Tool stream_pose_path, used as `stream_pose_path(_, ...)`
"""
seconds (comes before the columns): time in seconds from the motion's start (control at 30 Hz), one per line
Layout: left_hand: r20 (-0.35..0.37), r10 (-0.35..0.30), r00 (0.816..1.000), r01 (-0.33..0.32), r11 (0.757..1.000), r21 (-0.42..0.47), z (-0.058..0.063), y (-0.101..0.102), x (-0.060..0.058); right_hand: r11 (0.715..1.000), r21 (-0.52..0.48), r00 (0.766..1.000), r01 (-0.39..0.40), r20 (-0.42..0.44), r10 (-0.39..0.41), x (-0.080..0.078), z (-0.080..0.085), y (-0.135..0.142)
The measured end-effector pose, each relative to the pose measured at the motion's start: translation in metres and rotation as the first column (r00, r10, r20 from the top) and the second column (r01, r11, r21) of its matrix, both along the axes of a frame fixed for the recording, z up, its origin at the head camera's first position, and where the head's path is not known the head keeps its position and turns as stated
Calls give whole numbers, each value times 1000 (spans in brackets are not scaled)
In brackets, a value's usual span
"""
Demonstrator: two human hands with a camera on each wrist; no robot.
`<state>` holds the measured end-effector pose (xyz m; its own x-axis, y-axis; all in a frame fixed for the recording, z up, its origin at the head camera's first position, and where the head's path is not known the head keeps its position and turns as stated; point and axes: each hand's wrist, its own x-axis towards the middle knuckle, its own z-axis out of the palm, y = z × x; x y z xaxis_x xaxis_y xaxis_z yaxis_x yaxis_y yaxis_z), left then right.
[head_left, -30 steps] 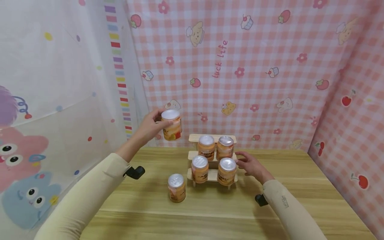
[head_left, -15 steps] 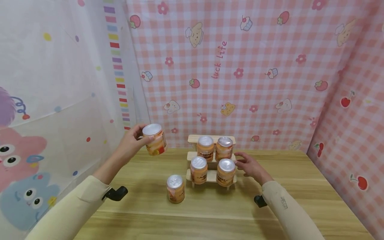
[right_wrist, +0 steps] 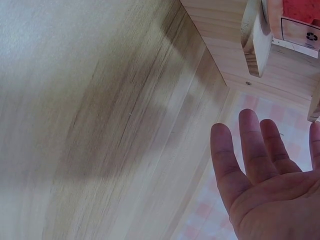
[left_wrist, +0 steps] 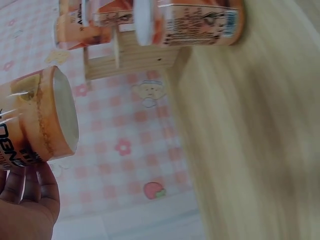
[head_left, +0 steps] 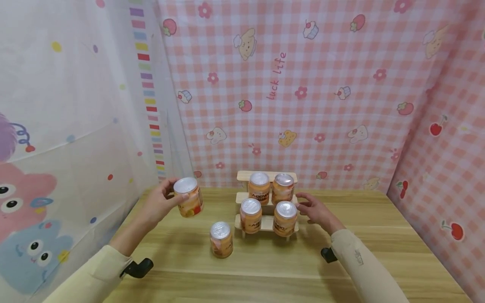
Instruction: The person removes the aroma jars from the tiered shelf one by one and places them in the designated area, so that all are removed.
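Note:
My left hand grips an orange-labelled can with a pale top, thumb in front and fingers behind, left of the wooden tiered stand. In the left wrist view that can is held with its pale end facing the table side. Several matching cans stand on the stand, such as the lower left can and lower right can. My right hand is at the stand's right side, fingertips right at its edge. The right wrist view has its fingers extended, with nothing in them.
One more can stands upright on the wooden table, in front of the stand's left side. A pink checked cloth hangs behind, and a white patterned curtain is at the left.
My left hand has carried its can left and down, from high beside the stand's top to low over the table's back left. The right hand stays at the stand's side.

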<state>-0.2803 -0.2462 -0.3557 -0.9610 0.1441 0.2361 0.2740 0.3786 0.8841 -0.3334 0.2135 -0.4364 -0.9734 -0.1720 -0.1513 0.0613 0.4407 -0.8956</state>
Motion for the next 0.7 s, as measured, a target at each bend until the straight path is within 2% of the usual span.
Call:
stream_pose_path(0.27, -15, -14, 1000, 15, 999, 42, -32, -4, 4, 1000, 6, 1000, -5, 2, 5, 2, 2, 0)
stream_pose_path(0.7, 51, 14, 999, -17, 999, 50, -73, -8, 10, 1000, 4, 1000, -7, -5, 7, 3, 4, 0)
